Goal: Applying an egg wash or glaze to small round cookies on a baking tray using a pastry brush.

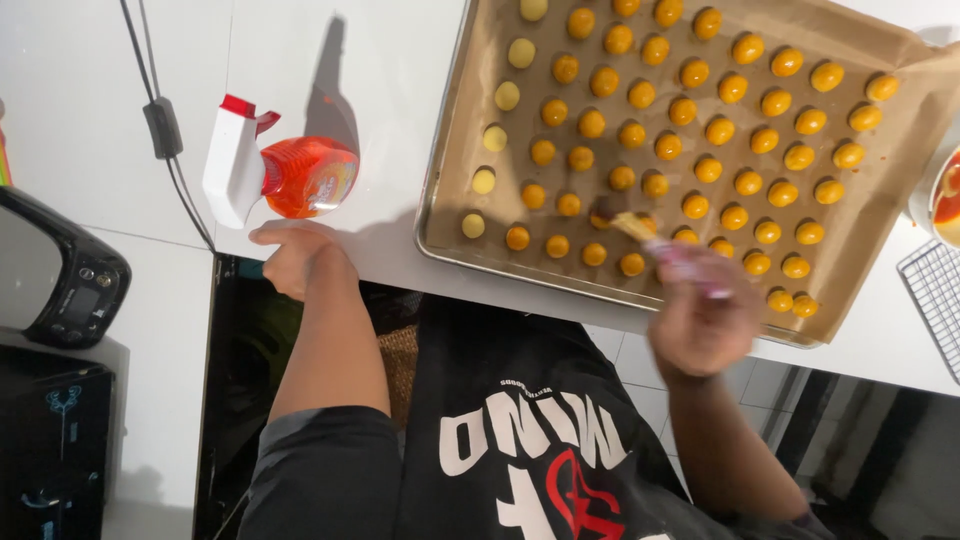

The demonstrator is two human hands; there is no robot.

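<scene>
Far left, off the counter's edge, a black appliance (55,265) sits beside a dangling black cable (165,130). Near the counter's front edge lies an orange spray bottle (290,175) on its side, white trigger head pointing left.

My left hand (290,258) rests on that front edge just below the bottle, fingers curled over the lip and holding nothing; it is only bracing me.

The baking tray (440,225), lined with brown paper, fills the counter's middle and runs toward the far edge. Rows of small dough balls (690,140) cover it: most are a glossy deep orange, while the column along the tray's left side is paler yellow (484,181).

My right hand (705,325), blurred with motion, is closed round the handle of a pastry brush (660,245), whose bristles touch a ball in the front rows near the tray's front rim.

I judge I am mid-glazing, with most balls coated. The next stroke calls for a light touch, working leftward to the pale column without nudging balls together.

At the right edge sit a bowl (940,195) of orange liquid and a wire rack (935,290).
</scene>
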